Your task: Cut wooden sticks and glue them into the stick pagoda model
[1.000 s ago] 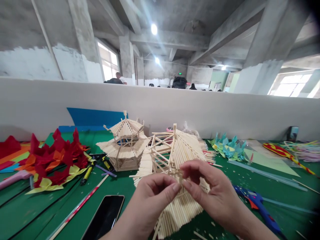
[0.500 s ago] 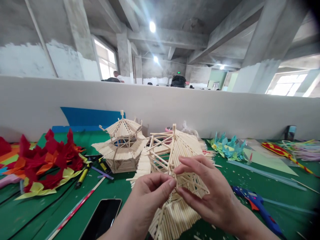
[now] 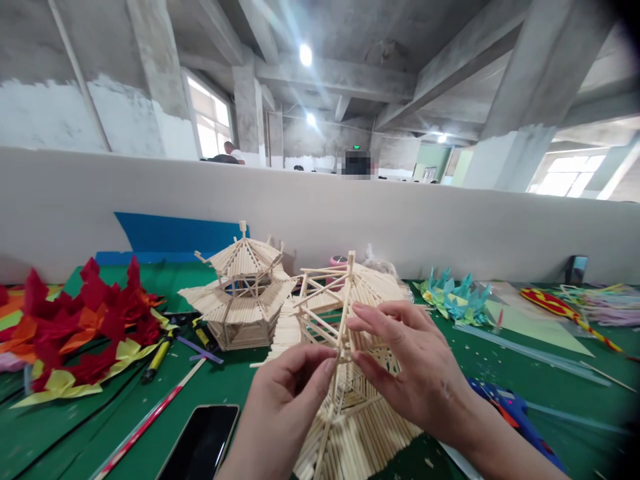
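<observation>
In the middle of the head view stands a pavilion model [image 3: 375, 433] built of thin wooden sticks, its upper roof partly covered with slats and open framework on the left. My left hand [image 3: 293, 393] pinches a thin wooden stick between thumb and forefinger at the front of that upper roof. Just to the right, my right hand [image 3: 417, 370] is held with thumb and fingers apart, its fingertips close beside the same roof ridge. Whether they touch it I cannot tell. The hands hide part of the roof.
A second stick pavilion [image 3: 240, 310] stands behind on the left. Red and yellow paper shapes [image 3: 95, 320], a phone [image 3: 200, 440] and a utility knife [image 3: 159, 360] lie at left. At right are a blue glue gun [image 3: 520, 413], clear strips [image 3: 530, 353] and blue paper petals [image 3: 457, 297].
The pavilion model has been tilted or turned, showing more of its lower roof at the right front. Both hands have shifted slightly left, and my right hand a little upward.
</observation>
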### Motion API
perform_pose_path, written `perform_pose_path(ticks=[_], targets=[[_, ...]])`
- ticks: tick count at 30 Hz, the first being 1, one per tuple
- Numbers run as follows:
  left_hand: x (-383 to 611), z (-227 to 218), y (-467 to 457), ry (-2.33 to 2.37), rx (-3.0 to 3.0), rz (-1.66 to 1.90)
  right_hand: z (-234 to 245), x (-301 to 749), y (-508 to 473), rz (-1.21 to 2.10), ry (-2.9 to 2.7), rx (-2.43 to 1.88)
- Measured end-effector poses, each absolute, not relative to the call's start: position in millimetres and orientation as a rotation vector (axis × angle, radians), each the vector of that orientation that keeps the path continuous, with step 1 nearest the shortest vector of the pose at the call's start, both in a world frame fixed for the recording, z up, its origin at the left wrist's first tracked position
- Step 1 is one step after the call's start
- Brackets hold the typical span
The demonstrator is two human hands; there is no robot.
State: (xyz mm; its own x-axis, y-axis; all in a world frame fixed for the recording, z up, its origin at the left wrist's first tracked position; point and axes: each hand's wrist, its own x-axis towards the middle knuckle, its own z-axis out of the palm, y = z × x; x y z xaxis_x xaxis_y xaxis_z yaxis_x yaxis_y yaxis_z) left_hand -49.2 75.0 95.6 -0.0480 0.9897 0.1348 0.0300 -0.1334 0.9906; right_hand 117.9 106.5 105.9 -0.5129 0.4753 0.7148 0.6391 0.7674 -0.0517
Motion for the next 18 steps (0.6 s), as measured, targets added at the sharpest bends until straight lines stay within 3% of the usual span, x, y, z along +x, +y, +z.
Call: perform_pose_path(ticks=[6, 18], targets=[[-50, 88, 74, 1.281, 1.731, 1.401, 106, 115, 107, -0.285, -2.195, -0.828], [-51, 83, 71, 1.330, 1.941, 1.410, 106, 118, 96, -0.125, -2.102, -0.813]])
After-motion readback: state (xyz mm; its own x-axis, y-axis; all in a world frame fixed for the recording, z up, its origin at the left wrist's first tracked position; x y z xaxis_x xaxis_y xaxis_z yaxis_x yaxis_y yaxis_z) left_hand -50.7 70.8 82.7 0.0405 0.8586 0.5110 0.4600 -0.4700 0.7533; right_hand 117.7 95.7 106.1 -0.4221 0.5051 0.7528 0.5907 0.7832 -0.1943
